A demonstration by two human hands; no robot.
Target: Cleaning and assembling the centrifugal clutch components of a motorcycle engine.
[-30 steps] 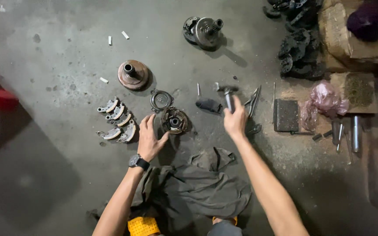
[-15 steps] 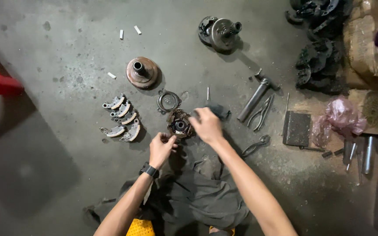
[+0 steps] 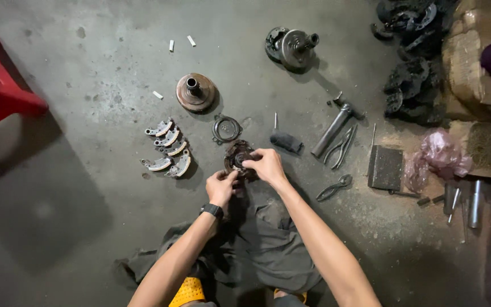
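Both hands met on the rusty clutch carrier plate [image 3: 237, 158] on the floor [image 3: 86, 187]: left hand [image 3: 221, 188] steadied its edge, right hand [image 3: 264, 165] fingers pinched its hub, clutch shoes [image 3: 169, 150] laid alongside.

We see a rusty, matt metal hub [image 3: 237, 159] on rough grey concrete [image 3: 86, 113], dull steel shoes [image 3: 169, 149] at nine o'clock, crinkled pink plastic [image 3: 440, 156] at three.
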